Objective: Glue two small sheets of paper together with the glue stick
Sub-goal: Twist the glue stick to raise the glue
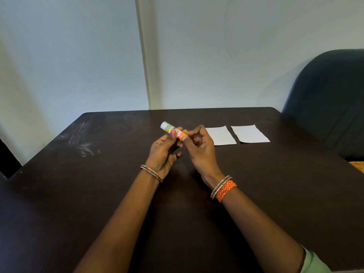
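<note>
A glue stick (pixel 171 129) with a white cap end, yellow label and pink base is held above the dark table (pixel 118 194), tilted with the white end up and to the left. My left hand (pixel 164 152) grips its body, thumb across the label. My right hand (pixel 199 146) pinches the pink end between thumb and fingers. Two small white sheets of paper lie flat side by side on the table to the right of my hands: the left sheet (pixel 221 135) and the right sheet (pixel 250 133), a narrow gap between them.
A dark blue chair back (pixel 331 103) stands at the table's right far corner. A pale wall (pixel 78 56) runs right behind the table's far edge. Whitish scuff marks (pixel 82 140) streak the table's left side.
</note>
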